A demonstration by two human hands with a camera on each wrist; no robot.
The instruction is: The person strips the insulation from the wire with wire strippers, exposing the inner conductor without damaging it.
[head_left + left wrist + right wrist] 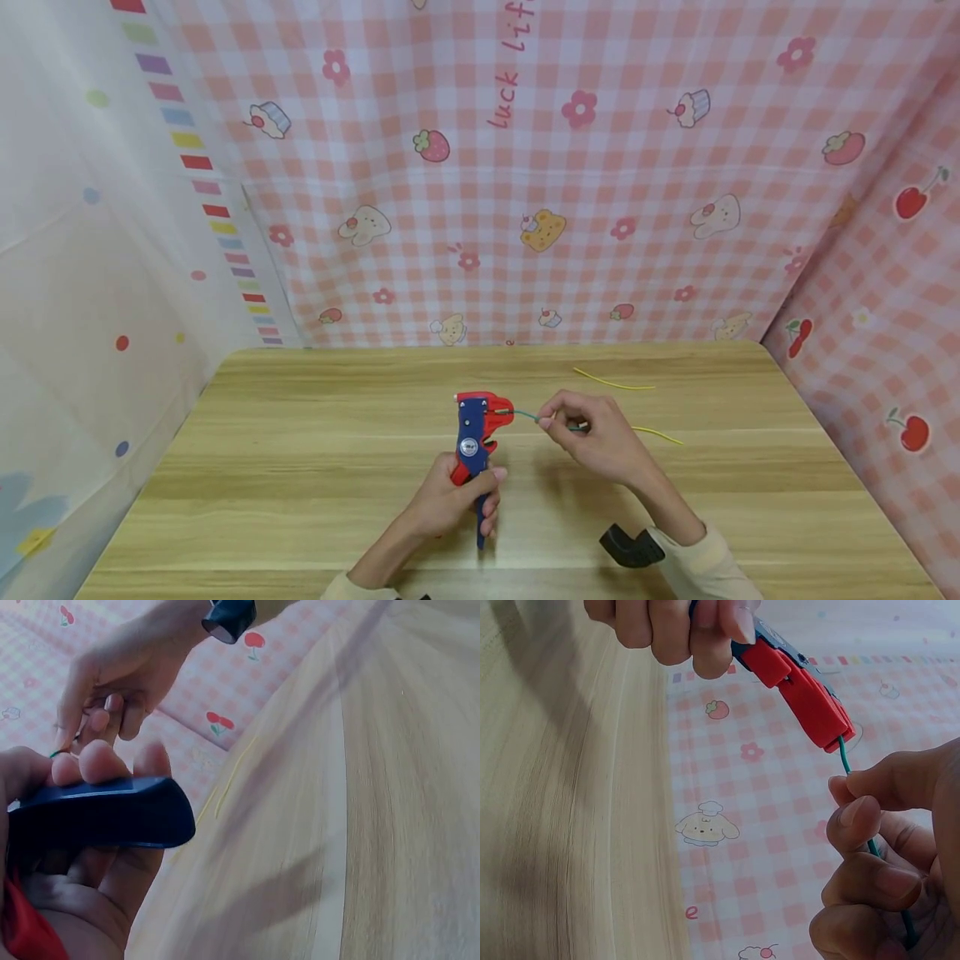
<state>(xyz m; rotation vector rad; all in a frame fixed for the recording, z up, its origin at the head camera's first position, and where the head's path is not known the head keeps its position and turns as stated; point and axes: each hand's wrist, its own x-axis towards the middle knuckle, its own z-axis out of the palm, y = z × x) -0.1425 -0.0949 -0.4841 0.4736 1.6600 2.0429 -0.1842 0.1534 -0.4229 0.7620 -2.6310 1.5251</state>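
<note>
My left hand (457, 500) grips a blue and red wire stripper (471, 429) by its handles, its head pointing up and to the right above the table. A thin green wire (525, 413) runs from the red jaws to my right hand (596, 433). In the right wrist view, the thumb and index finger pinch the green wire (844, 755) close to the red head (814, 712), and its tail passes down across the palm. The left wrist view shows the blue handle end (105, 814) under curled fingers; the tool's head is hidden there.
Two short yellow wires (615, 384) lie on the wooden table (300, 450) behind and beyond the right hand. A black wrist camera mount (632, 547) sits at the right sleeve. Pink checked cloth (480, 183) hangs at the back and right, white cloth at the left.
</note>
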